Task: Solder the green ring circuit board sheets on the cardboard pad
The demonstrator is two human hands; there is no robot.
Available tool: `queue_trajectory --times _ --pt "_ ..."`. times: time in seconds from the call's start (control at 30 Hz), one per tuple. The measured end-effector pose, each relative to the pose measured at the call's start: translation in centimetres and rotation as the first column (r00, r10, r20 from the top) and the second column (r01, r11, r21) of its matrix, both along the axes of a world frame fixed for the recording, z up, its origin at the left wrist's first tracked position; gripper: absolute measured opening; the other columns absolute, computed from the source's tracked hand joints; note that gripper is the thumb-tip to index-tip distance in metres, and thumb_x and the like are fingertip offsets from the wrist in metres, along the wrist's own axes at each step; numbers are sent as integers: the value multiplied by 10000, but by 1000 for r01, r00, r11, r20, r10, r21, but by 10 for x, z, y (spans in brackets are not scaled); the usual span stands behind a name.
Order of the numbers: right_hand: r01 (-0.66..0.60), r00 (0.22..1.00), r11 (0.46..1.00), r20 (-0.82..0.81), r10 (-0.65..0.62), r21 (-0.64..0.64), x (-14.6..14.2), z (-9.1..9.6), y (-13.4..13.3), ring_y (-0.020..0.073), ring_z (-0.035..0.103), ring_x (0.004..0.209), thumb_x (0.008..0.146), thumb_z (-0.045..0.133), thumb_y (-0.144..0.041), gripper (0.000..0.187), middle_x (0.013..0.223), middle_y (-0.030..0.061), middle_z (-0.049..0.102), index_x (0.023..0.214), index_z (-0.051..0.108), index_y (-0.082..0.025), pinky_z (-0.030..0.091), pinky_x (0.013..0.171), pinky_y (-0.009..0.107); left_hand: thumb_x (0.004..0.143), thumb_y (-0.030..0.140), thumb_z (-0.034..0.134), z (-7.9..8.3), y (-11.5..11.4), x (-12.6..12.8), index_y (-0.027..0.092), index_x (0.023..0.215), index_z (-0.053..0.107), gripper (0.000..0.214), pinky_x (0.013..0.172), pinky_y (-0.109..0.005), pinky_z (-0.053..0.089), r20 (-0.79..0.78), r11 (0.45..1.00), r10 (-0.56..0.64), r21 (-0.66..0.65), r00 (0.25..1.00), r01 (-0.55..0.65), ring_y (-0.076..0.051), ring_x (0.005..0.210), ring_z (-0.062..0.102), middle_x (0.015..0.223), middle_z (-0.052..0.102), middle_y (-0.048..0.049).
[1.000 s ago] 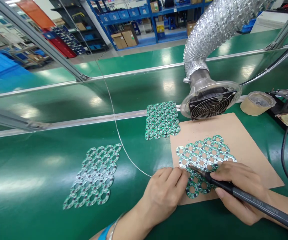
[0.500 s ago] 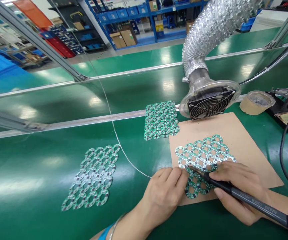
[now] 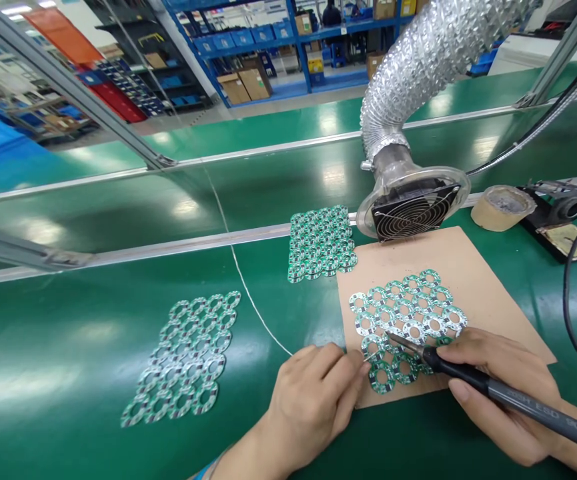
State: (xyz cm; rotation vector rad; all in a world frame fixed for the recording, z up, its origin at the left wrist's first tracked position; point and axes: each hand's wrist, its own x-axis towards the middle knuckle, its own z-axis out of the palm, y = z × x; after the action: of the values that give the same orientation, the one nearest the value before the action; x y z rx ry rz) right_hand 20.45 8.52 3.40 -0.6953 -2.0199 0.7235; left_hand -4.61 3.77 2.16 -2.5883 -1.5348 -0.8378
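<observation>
My left hand (image 3: 313, 400) pinches a thin white solder wire (image 3: 257, 307); a short end of it sticks out past the fingertips over the near left of a green circuit board panel (image 3: 424, 331). The wire's other end trails back across the bench. My right hand (image 3: 508, 393) grips a soldering iron (image 3: 473, 379) like a pen, its tip over the panel's middle-left rings. Whether the tip touches the board I cannot tell. This panel of joined ring-shaped boards lies on a brown cardboard sheet (image 3: 493, 310), partly covered by the iron and right hand.
Another ring panel (image 3: 184, 353) lies on the green bench to the left. A stack of panels (image 3: 321, 245) stands behind the cardboard. Close above the back hangs a fume extractor fan (image 3: 417, 215) on a foil duct (image 3: 413, 73). At right are a beige roll (image 3: 501, 208) and an iron stand (image 3: 563, 210).
The iron's tip has shifted slightly right, away from my left fingertips. My left hand has drawn back a little to the left, and the solder end now shows.
</observation>
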Motion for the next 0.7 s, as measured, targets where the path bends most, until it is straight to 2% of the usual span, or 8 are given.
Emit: queue_trajectory --times 0.17,0.5,0.7 --pt "-23 1000 1000 1 23 13 -3 -1 0 186 616 629 739 542 -66 335 757 60 639 1062 586 -147 522 545 327 864 155 509 -3 -2 3 180 956 586 122 487 -282 332 -41 1000 -20 -12 999 19 -122 517 426 625 507 27" --pt "-61 997 992 44 56 108 -10 -4 -1 169 591 607 742 530 -64 274 711 58 625 1007 589 -104 505 562 327 888 157 456 -4 0 3 184 811 570 140 472 -281 307 -101 999 -9 50 995 14 -118 493 391 581 448 30" --pt "-54 997 984 68 43 171 -12 -2 -2 176 605 616 734 524 -64 297 726 66 635 1024 579 -99 516 568 329 893 159 454 -4 2 5 183 822 571 140 475 -282 301 -99 999 -16 50 995 21 -114 500 389 582 435 31"
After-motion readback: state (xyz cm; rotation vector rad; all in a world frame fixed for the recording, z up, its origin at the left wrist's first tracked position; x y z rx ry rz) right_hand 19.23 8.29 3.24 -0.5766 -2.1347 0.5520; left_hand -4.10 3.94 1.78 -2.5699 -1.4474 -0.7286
